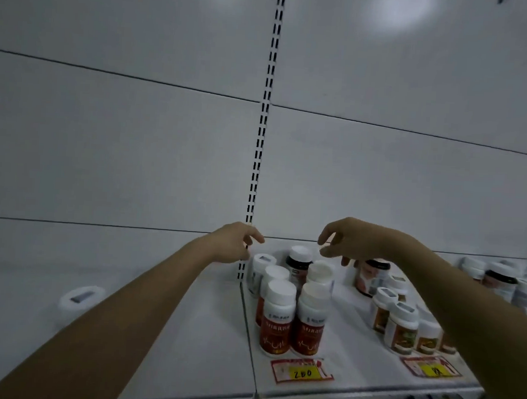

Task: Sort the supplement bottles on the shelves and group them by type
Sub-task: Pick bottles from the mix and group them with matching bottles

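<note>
The supplement bottles stand on a white shelf [353, 371]. Near its left edge is a tight group of red-label bottles [291, 321] with white caps, two at the front and more behind them. Just behind this group stands a dark bottle [298, 260] with a white cap. Towards the right side stands a row of green-and-orange-label bottles [401, 328], and behind it a larger jar [370, 276] with a red label. More bottles [498, 280] stand at the far right, blurred.

The left grip [235, 244] hovers above the back left corner of this shelf, its fingers loosely curled, and it has hold of nothing. The right grip [352, 238] hangs over the jar and the dark bottle, its fingers curved downward and spread, also holding nothing. The right forearm covers part of the right bottles.

At the front edge lie two price tags: one [302, 371] shows "200" on yellow, the other [431, 367] is blurred. On the neighbouring left shelf lies a white round cap [80, 297].
</note>
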